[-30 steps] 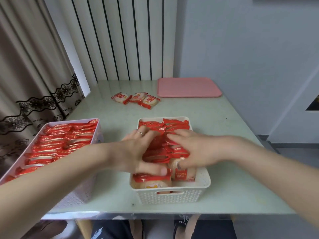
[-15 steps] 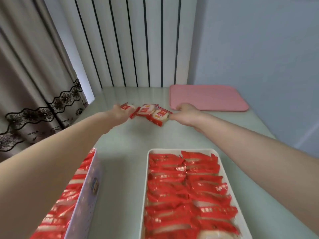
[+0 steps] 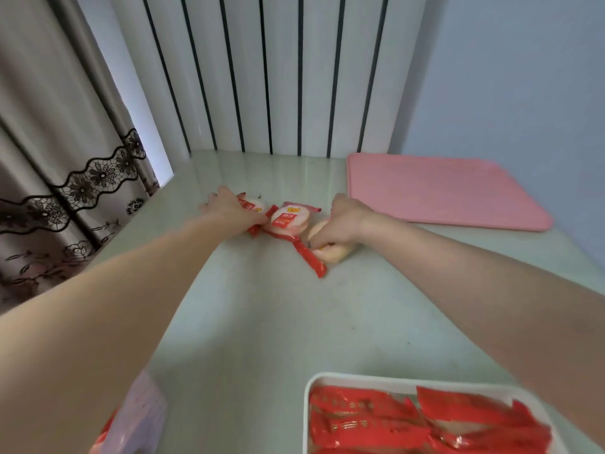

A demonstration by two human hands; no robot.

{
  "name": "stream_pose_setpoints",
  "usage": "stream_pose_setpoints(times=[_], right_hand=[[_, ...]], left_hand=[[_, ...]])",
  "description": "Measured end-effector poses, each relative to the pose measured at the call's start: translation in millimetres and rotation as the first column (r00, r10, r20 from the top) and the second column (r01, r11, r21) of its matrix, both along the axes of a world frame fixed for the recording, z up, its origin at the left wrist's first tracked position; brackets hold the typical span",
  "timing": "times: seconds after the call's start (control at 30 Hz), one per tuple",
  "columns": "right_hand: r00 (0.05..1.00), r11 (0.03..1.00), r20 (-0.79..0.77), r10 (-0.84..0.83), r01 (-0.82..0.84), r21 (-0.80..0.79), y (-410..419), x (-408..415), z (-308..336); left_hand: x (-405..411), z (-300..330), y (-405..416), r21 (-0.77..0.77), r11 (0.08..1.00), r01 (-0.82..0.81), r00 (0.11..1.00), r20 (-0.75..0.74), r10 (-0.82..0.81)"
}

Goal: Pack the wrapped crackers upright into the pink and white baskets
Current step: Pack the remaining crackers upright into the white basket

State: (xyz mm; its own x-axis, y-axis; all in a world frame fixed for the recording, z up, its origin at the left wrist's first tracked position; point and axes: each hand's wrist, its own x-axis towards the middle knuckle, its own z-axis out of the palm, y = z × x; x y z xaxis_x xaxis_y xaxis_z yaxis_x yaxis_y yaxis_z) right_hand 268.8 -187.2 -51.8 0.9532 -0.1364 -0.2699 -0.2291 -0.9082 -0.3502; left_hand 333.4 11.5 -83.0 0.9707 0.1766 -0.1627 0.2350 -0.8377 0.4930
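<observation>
Green table (image 3: 262, 322), red-ended clear-wrapped pale round crackers (image 3: 289, 219)

left hand (image 3: 230, 209), right hand (image 3: 339, 221), gripping crackers (image 3: 288, 219)

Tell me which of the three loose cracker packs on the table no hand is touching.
The middle pack, label up, lies free between the hands. The left hand covers the left pack; the right hand grips the right pack.

home room | lace-trimmed curtain (image 3: 65, 152) | glass-topped table (image 3: 278, 322)
</observation>
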Motion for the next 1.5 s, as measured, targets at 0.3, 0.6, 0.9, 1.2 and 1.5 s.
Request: stream_pose_setpoints(times=[0.3,0.6,0.9,1.2,1.5], right_hand=[[0.956,0.735,-0.047,-0.288,0.253,0.629,-62,-6,35],[0.873,0.231,-0.183,-0.453,0.313,0.921,-47,8,-1],[0.968,0.547,-0.137,-0.209,0.231,0.805,-28,-33,-15],[0.973,0.345,-0.025,-0.228,0.104,0.933,-44,-120,77],[0.978,0.282,0.038,-0.205,0.022,0.959,-65,-281,108]], left_hand=[[-6,32,0,-0.595,0.784,0.177,0.973,-0.014,-0.230],[-33,22,-52,-0.369,0.784,0.499,0.817,-0.103,-0.568],[-69,26,-50,-0.624,0.710,0.326,0.826,-0.177,-0.535],[-150,111,-51,-0.729,0.580,0.364,0.876,0.057,-0.478],[-309,155,-77,-0.809,0.443,0.387,0.811,0.069,-0.582]])
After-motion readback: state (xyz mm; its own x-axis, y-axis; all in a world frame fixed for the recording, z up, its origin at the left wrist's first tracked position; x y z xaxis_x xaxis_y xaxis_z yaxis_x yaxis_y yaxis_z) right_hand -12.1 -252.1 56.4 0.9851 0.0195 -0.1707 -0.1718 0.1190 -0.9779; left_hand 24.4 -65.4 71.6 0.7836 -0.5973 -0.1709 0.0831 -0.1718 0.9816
